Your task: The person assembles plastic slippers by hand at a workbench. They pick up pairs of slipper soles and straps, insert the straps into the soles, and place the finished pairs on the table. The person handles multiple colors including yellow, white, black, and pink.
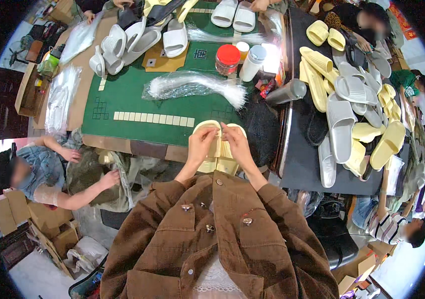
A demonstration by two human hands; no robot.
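pale-yellow slide sandals point(226, 150) lie paired at the near edge of the green mat point(137, 102), apparently for two-handed reach, left hand point(201, 144) and right hand point(237, 144) pinching something indiscernible over the sandals' inner edges.

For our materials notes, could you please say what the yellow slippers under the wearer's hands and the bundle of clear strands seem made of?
Yellow slippers: probably matte foam or rubber, judging by their thick, ridged form. Bundle of clear strands: likely glossy plastic, given its translucency and glints.
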